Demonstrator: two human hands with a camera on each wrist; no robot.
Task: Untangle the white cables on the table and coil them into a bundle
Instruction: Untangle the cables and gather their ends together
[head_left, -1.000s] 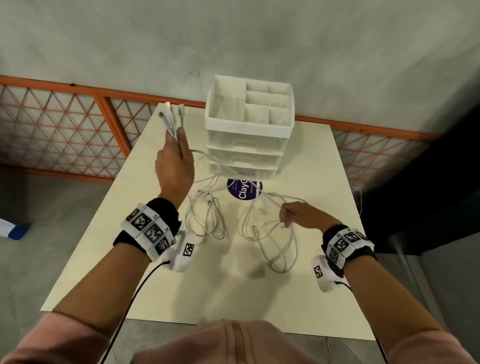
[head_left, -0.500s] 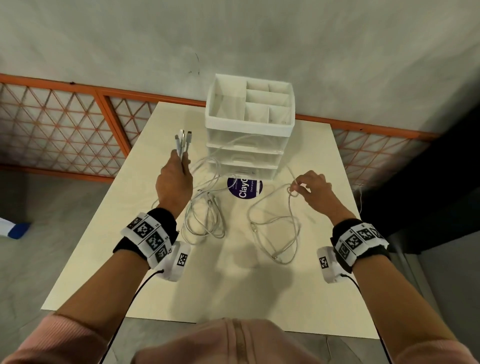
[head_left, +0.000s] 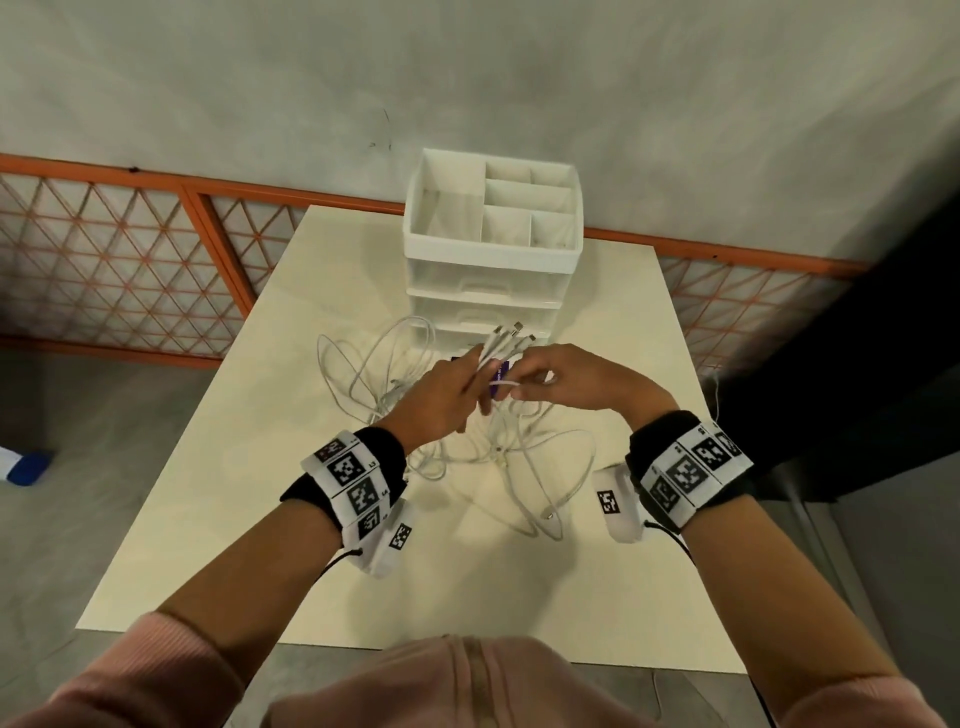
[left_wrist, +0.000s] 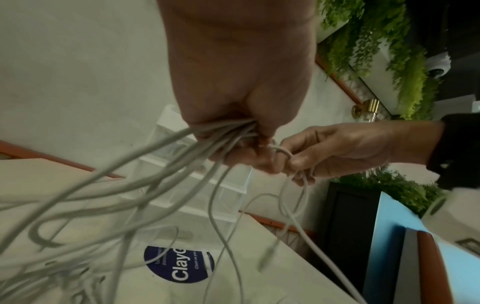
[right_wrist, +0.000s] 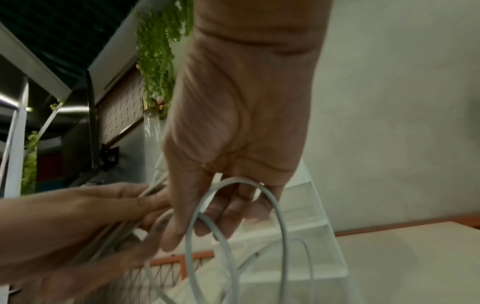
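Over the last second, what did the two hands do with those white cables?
The left hand, gripping the cable ends, came down from the left side to the middle in front of the drawer organizer. The right hand lifted a cable loop off the table and carried it over to meet the left hand. The loose cable loops shifted with them. The organizer stayed put.

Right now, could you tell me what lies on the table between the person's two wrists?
In the head view, loose loops of the white cables lie on the table there, trailing from the left hand.
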